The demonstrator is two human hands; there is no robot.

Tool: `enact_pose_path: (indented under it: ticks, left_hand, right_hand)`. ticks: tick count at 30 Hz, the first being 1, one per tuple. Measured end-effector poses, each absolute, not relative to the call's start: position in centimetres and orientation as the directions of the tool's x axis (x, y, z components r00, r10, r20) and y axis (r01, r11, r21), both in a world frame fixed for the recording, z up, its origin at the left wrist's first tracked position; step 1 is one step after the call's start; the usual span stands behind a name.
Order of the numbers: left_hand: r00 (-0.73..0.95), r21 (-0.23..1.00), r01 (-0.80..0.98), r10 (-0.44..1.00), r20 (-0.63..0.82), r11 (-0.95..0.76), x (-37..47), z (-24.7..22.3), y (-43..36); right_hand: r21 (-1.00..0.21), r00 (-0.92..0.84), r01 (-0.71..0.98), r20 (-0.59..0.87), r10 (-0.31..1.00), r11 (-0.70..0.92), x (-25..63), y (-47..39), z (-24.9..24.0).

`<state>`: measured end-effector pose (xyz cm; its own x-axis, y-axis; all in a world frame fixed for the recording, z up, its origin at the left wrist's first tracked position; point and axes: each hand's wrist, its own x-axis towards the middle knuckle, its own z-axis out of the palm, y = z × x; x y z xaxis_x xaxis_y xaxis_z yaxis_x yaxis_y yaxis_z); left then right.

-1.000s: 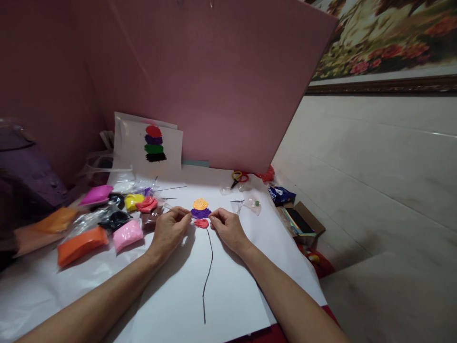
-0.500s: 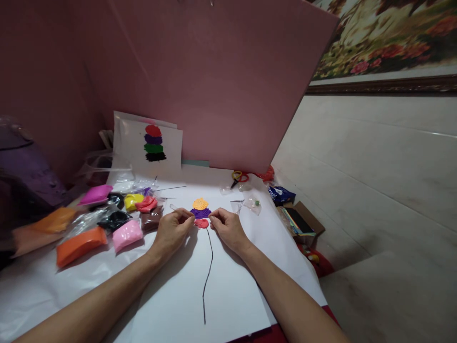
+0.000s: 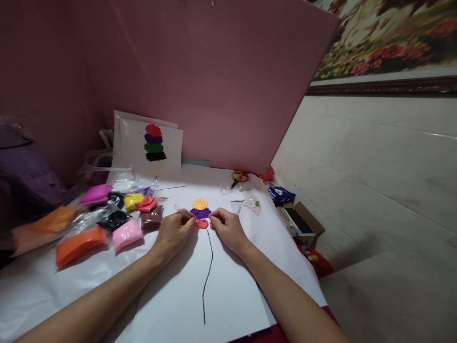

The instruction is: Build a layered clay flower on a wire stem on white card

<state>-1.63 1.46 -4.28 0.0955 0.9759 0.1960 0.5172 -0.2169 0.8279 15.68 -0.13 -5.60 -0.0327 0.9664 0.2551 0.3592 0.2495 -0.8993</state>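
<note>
While the left hand (image 3: 175, 231) pinches a slim clear stick (image 3: 177, 208) just left of the purple patch (image 3: 200, 213), its fingertips lie beside the small red patch (image 3: 202, 224), which sits on the near side of the purple patch. The thumb and forefinger of the right hand (image 3: 228, 231) come together just right of the purple patch; whether they grip anything cannot be told. A yellow-orange patch (image 3: 200, 204) adjoins the purple patch on its far side. Short, light strokes across the red patch would probably give the neatest ridges, with the slim clear stick held low and clear of the purple patch's edge. The right fingertips might best steady the white sheet (image 3: 235, 295) there, without pressing on the soft-looking colour.
</note>
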Motion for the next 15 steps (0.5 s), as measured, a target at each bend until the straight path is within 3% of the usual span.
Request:
enact_pose_path:
  ticks: [15]
  left_hand:
    - [0.125, 0.745, 0.618, 0.967, 0.22, -0.249, -1.68, -4.26, 1.35]
  right_hand:
    - [-0.894, -0.036, 0.363, 0.266, 0.963, 0.261, 15.71, -0.06, -5.83]
